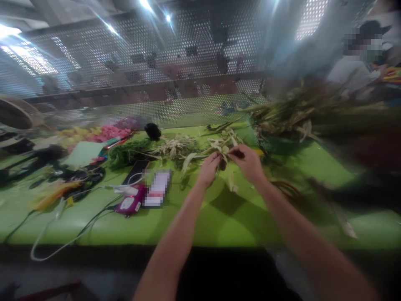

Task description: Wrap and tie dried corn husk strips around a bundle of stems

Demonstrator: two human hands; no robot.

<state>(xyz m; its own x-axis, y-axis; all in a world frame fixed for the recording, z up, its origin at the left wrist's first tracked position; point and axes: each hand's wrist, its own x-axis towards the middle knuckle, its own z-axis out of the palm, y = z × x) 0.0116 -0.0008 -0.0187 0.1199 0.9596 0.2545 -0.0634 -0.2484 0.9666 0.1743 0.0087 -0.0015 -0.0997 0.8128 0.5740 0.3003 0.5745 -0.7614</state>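
Observation:
Both my hands meet over a bright green table (238, 217). My left hand (208, 169) is closed, pinching a pale dried leaf stem (200, 156) that trails off to the left. My right hand (247, 161) is closed too, its fingers pinched on a small dark piece at the same bunch of dried leaves (224, 144). The two hands almost touch. The picture is blurred by motion.
A big heap of dried foliage (291, 110) lies at the back right. Left of my hands are green sprigs (128, 152), a dark phone (136, 171), a magenta device (130, 204) with white cables, pink and yellow flowers (94, 133). A person (357, 67) stands at far right. A perforated metal screen (156, 62) backs the table.

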